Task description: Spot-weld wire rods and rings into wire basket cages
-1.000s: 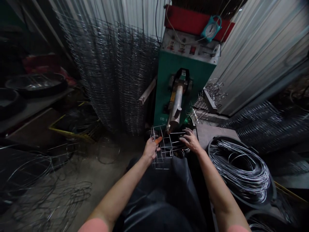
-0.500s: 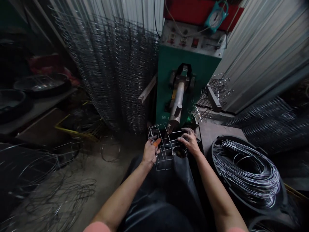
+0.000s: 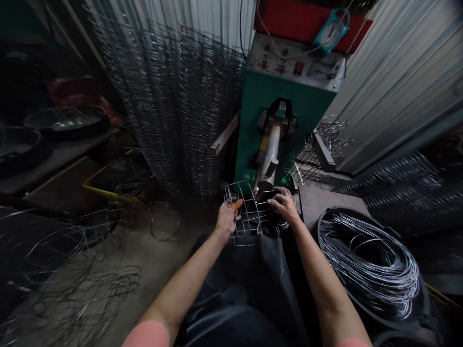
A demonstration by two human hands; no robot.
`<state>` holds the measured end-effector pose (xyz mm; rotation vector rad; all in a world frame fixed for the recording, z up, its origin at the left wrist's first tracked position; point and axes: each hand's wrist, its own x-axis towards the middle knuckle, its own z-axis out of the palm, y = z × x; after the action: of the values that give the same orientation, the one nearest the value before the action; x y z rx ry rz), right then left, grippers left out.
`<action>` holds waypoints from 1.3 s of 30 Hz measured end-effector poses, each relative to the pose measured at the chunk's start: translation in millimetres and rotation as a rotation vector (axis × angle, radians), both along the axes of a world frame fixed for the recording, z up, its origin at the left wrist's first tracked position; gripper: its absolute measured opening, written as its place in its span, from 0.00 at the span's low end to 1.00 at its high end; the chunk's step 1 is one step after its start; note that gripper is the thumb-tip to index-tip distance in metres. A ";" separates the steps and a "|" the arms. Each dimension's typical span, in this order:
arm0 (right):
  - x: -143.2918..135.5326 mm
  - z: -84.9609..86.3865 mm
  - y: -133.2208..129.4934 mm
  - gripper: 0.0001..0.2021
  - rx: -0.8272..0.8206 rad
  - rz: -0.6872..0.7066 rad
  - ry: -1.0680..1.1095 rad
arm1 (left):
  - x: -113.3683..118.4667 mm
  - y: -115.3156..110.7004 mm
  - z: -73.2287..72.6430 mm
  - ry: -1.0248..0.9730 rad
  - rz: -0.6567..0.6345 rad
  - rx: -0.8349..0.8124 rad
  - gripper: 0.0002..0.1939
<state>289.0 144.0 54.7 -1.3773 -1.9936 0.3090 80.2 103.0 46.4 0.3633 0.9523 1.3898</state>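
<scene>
My left hand, with an orange cover on its thumb, is closed on the left part of a curved wire rack. The rack is held tilted above my dark apron. To its right, the fingers of my right hand are pinched at the end of a thin wire that runs to the rack. Directly over the rack is the tip of the metal arm of a green spot welding machine. Whether tip and wire touch, I cannot tell.
Right of me, a black tub holds loose bright wires. Tall stacks of wire racks lean behind on the left. Scrap wire litters the floor, and a yellow crate stands farther back. A teal dial scale hangs above.
The rack has turned a little in my hands, its near edge now higher. Both hands keep their hold and have shifted only slightly. The whole view has swung a little.
</scene>
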 end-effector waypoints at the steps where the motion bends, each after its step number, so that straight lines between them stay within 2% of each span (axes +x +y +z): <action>1: -0.3 0.1 1.9 0.15 -0.002 -0.002 0.000 | -0.2 2.1 -0.3 -0.001 0.000 0.003 0.25; 9: 1.0 -5.1 14.2 0.16 -0.010 -0.024 0.005 | -0.8 15.5 -1.2 -0.002 -0.011 -0.023 0.22; 13: -4.5 -2.1 7.9 0.17 -0.012 -0.045 0.002 | -3.0 18.1 -0.1 0.009 -0.069 -0.013 0.22; 15: -10.5 1.9 -6.9 0.18 0.003 -0.064 -0.016 | -8.3 13.0 -0.3 0.022 -0.128 0.006 0.22; 18: -12.6 7.8 -44.9 0.15 0.040 -0.033 -0.087 | -27.9 -7.5 -6.0 0.018 -0.229 0.032 0.23; 20: -2.1 11.9 -74.3 0.13 0.061 0.002 -0.109 | -49.1 -27.1 -13.8 -0.027 -0.292 0.049 0.23; 22: 17.6 18.0 -100.1 0.16 0.068 -0.031 -0.065 | -73.0 -46.7 -21.9 -0.110 -0.339 0.069 0.21; 25: 47.3 34.2 -125.9 0.17 0.030 -0.083 0.059 | -102.6 -67.9 -29.2 -0.256 -0.351 0.095 0.16; 27: 53.8 49.5 -135.2 0.12 -0.002 -0.011 0.115 | -114.0 -74.1 -30.0 -0.321 -0.336 0.137 0.16; 29: 45.2 65.9 -140.6 0.08 0.051 0.074 0.175 | -121.0 -74.9 -28.1 -0.325 -0.336 0.193 0.18; 32: 12.1 87.4 -145.1 0.04 0.257 0.114 0.284 | -131.3 -71.1 -18.8 -0.148 -0.377 0.217 0.24; 34: -14.4 99.1 -146.6 0.03 0.358 0.125 0.313 | -138.1 -69.8 -4.8 0.116 -0.273 0.222 0.29; 36: -38.6 109.5 -146.8 0.03 0.389 0.160 0.284 | -139.5 -72.4 17.8 0.411 -0.112 0.337 0.32; 37: -48.9 114.6 -146.4 0.03 0.386 0.188 0.255 | -136.7 -75.1 31.9 0.550 -0.075 0.440 0.33; 38: -57.5 119.6 -145.7 0.04 0.376 0.216 0.220 | -131.5 -78.1 47.3 0.670 -0.093 0.564 0.33; 39: -64.2 124.8 -144.7 0.04 0.364 0.237 0.185 | -124.1 -80.9 63.3 0.778 -0.163 0.688 0.33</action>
<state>224.8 -0.7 179.4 -0.8579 -1.9425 0.1608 -44.0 22.0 109.7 1.5465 0.9877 1.4082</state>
